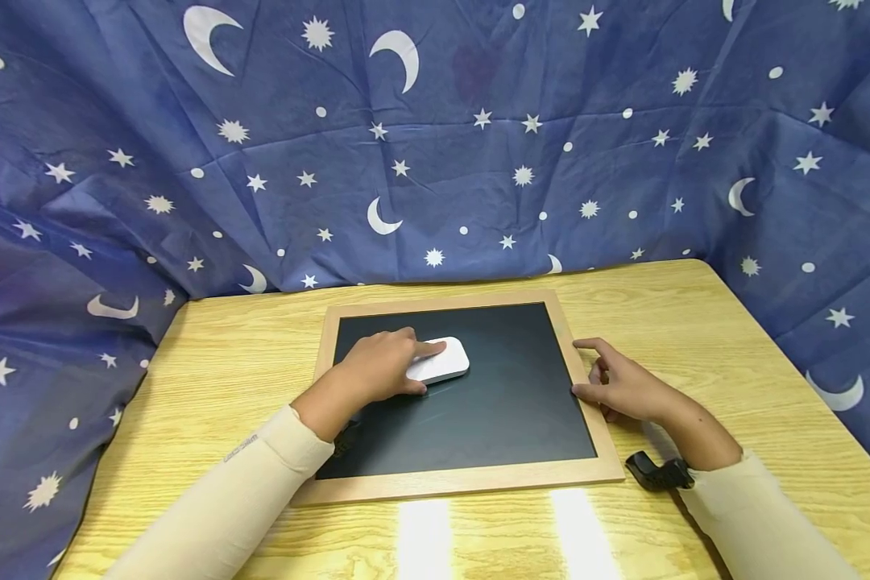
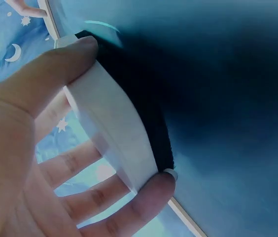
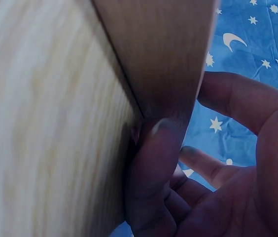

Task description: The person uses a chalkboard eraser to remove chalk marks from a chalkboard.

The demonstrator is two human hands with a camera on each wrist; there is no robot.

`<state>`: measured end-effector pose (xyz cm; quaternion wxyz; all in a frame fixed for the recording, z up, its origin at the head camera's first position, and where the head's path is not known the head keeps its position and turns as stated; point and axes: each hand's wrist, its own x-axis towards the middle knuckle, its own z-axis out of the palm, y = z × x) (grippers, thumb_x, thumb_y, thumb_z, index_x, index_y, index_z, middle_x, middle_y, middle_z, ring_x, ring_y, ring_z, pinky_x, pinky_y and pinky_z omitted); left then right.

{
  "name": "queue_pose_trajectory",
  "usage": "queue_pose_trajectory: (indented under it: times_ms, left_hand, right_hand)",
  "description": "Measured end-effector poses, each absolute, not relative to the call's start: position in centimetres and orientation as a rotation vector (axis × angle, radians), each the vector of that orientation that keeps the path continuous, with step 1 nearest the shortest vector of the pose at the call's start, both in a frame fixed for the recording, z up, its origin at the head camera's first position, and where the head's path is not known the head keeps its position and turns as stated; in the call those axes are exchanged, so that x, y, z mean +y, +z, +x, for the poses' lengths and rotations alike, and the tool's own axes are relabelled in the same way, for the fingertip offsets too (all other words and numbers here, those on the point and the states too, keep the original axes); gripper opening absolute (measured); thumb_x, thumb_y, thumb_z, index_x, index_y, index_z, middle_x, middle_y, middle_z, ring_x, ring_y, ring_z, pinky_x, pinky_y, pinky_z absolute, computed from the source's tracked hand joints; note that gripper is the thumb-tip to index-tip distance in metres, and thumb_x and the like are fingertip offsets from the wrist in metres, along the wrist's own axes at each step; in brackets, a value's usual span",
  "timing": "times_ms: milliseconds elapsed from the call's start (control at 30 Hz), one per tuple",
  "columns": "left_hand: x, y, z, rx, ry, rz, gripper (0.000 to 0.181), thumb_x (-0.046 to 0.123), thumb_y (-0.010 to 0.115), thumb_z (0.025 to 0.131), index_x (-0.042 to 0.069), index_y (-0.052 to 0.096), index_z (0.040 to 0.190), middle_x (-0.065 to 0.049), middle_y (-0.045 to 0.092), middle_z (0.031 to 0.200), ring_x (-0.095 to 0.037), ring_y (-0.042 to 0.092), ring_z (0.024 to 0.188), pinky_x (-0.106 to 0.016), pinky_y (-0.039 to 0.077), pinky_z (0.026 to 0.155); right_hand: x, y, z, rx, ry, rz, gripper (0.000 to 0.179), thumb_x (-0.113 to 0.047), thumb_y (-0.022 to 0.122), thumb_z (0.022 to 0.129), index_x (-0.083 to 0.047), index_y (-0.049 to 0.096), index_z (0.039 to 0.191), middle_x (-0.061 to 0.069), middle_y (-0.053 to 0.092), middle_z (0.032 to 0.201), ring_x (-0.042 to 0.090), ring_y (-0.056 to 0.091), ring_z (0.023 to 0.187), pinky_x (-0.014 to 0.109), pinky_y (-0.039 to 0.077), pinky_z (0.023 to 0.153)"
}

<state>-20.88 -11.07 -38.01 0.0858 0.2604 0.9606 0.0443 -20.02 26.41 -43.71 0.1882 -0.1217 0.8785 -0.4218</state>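
Observation:
My left hand (image 1: 380, 366) holds a white chalkboard eraser (image 1: 449, 364) on the dark surface of a wood-framed chalkboard (image 1: 493, 411), left of its middle. In the left wrist view, thumb and fingers grip opposite ends of the eraser (image 2: 112, 116), and its black felt pad (image 2: 156, 131) faces the board. Over at the board's right side, my right hand (image 1: 623, 387) grips the frame's edge. The right wrist view has the thumb on the upper edge of the wooden frame (image 3: 154, 44), with a bent finger (image 3: 158, 153) low against its side.
The chalkboard lies flat on a light wood-grain table (image 1: 210, 362). A blue curtain (image 1: 435, 145) with white moons and stars hangs behind the table and along both sides. A black strap piece (image 1: 656, 471) sits at my right wrist. Bright reflections fall on the table's front part.

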Motion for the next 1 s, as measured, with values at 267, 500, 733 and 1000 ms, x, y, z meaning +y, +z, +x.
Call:
queue_pose_trajectory:
  times_ms: [267, 500, 733, 1000]
  left_hand:
    - [-13.5, -37.6, -19.7, 2.895, 0.102, 0.771, 0.068, 0.037, 0.085, 0.079, 0.033, 0.058, 0.141, -0.006, 0.064, 0.105, -0.022, 0.065, 0.087, -0.040, 0.053, 0.072]
    - [-17.1, -37.2, -18.5, 2.909, 0.107, 0.725, 0.066, 0.031, 0.087, 0.077, 0.029, 0.061, 0.139, -0.007, 0.064, 0.101, -0.020, 0.062, 0.081, -0.039, 0.051, 0.067]
    - [-18.9, -37.1, -18.0, 2.909, 0.142, 0.761, 0.065, 0.026, 0.087, 0.077, 0.026, 0.063, 0.137, -0.006, 0.064, 0.098, -0.018, 0.059, 0.078, -0.037, 0.050, 0.067]
    - [-17.4, -36.9, -18.7, 2.902, 0.126, 0.787, 0.063, 0.026, 0.087, 0.077, 0.026, 0.064, 0.136, -0.009, 0.065, 0.101, -0.022, 0.061, 0.079, -0.039, 0.052, 0.069]
  right_hand:
    - [26.3, -43.6, -19.9, 2.458, -1.199, -0.348, 0.080, -0.016, 0.069, 0.094, -0.004, 0.020, 0.156, 0.012, 0.049, 0.086, 0.020, 0.054, 0.058, 0.036, 0.052, 0.051]
    - [26.3, -43.6, -19.9, 2.446, -1.207, -0.335, 0.080, -0.017, 0.069, 0.095, -0.004, 0.019, 0.156, 0.012, 0.048, 0.087, 0.020, 0.053, 0.058, 0.036, 0.052, 0.051]
    - [26.3, -43.6, -19.9, 2.444, -1.205, -0.331, 0.081, -0.018, 0.069, 0.094, -0.005, 0.019, 0.156, 0.012, 0.049, 0.087, 0.020, 0.054, 0.058, 0.037, 0.052, 0.051]
    - [26.2, -43.5, -20.0, 2.448, -1.205, -0.337, 0.080, -0.018, 0.069, 0.095, -0.005, 0.019, 0.156, 0.012, 0.049, 0.087, 0.019, 0.052, 0.058, 0.036, 0.051, 0.050]
